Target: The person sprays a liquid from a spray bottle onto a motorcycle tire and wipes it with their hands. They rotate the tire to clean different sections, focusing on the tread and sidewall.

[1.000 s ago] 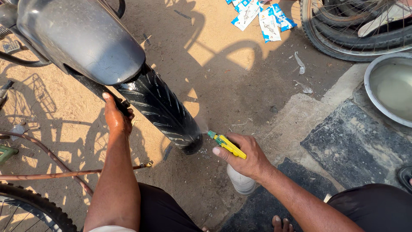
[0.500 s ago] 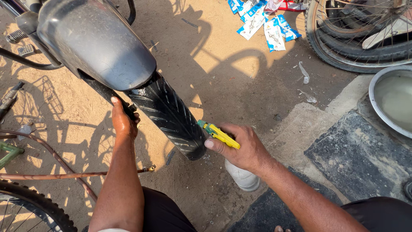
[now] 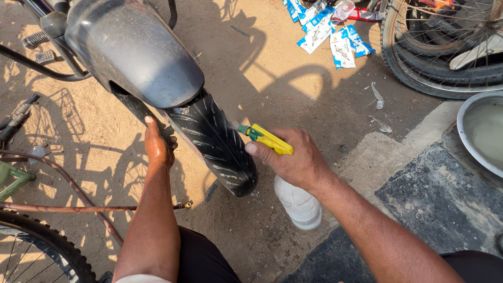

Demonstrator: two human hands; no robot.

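Observation:
A black motorcycle tyre [image 3: 217, 144] runs down under a dark grey mudguard [image 3: 133, 50] to the sandy ground. My right hand [image 3: 296, 160] grips a clear spray bottle [image 3: 298, 204] with a yellow and green trigger head [image 3: 264, 137]. Its nozzle points at the wet, shiny tread, and a faint mist shows at the tip. My left hand [image 3: 159, 145] is closed on the left edge of the tyre, just below the mudguard.
A metal basin of water [image 3: 484, 133] sits at the right edge. Bicycle wheels and tyres [image 3: 440, 47] lie at top right, with blue and white packets [image 3: 335, 34] beside them. A thin hose [image 3: 94, 208] crosses the left ground. Another wheel [image 3: 36, 251] is bottom left.
The view has moved closer to the wheel. My right hand has brought the sprayer up along the tread, and mist now comes from the nozzle. My left hand keeps its hold on the tyre.

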